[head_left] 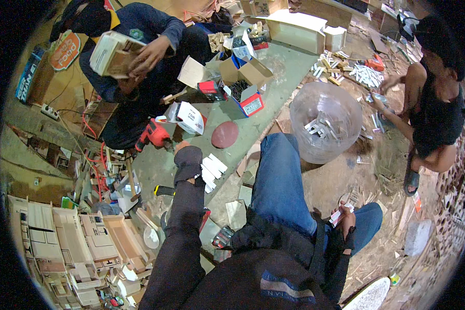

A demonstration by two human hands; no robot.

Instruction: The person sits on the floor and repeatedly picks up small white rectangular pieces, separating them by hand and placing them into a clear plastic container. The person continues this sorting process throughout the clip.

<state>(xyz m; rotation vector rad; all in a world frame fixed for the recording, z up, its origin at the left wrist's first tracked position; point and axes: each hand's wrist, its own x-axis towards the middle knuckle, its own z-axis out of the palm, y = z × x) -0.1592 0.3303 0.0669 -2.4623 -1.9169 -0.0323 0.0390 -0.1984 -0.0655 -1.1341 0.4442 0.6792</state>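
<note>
My left hand (189, 159), in what looks like a dark grey glove, reaches forward over the green board (289, 64). Its fingers are too unclear to tell whether they grip anything. Just right of it lie several flat white strips (212, 169), and a red power drill (154, 135) rests to its left. A reddish disc (225, 135) is on the board a little beyond. By my right knee, my right hand (348, 221) is closed around a small white strip (338, 215). A translucent round tub (323, 98) with white strips inside stands past my knees.
At far left, a person (155, 31) holds a wooden box (118, 54). Another person (429, 93) crouches at right beside a pile of white pieces (366, 76). Open cartons (248, 77) stand on the board. Wooden trays (80, 232) line the lower left; a red cable (102, 155) trails there.
</note>
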